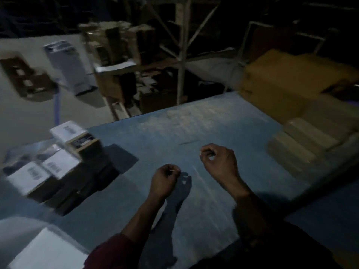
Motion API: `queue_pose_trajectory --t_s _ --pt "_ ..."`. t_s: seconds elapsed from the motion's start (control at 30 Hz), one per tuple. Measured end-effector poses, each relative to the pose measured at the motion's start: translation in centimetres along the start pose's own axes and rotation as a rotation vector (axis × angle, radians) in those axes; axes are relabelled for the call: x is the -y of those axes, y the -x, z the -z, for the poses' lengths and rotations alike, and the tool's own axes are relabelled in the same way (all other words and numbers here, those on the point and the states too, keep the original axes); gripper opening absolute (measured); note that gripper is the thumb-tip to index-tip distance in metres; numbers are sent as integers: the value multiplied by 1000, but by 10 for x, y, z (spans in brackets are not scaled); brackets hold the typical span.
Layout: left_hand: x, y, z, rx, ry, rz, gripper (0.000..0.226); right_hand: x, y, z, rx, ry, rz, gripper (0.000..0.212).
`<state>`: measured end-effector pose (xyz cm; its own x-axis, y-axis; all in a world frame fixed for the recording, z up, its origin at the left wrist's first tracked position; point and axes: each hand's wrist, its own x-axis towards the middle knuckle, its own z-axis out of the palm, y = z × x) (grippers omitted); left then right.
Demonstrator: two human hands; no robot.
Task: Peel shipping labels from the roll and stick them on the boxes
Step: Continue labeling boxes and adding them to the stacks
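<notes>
Both hands over blue table (194,123): left hand (165,181) & right hand (219,162) curled, fingertips pinched; can't tell on what. Labelled boxes (58,166) at left.

Dim, motion-blurred frame; hard shadows fall leftward.

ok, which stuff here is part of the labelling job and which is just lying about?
Job:
- labelled boxes, stacked at the table's left
- plain boxes, stacked at the right
- left hand and right hand, fingers curled; a held label is not discernible

Lying about:
- big brown carton
- metal rack
- blue table
</notes>
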<state>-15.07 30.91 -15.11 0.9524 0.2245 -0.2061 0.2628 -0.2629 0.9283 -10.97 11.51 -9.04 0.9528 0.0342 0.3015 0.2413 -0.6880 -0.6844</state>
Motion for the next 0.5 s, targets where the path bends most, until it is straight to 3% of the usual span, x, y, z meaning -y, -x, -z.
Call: queue_pose_trajectory --t_s 0.1,0.17,0.27,0.4,0.5 --pt "-23 -19 -76 167 -226 -162 15 -50 -2 72 -160 160 -83 14" --pt "-31 -26 -116 251 -354 -260 33 -81 -5 114 -231 315 -148 24" --pt "-23 -31 -163 300 -589 -373 76 -126 -10 159 -195 576 -287 47" --pt "12 -23 -196 203 -926 -521 53 -181 -11 190 -85 768 -406 67" --pt "35 -23 -203 141 -910 -552 57 -214 -10 198 -67 919 -396 63"
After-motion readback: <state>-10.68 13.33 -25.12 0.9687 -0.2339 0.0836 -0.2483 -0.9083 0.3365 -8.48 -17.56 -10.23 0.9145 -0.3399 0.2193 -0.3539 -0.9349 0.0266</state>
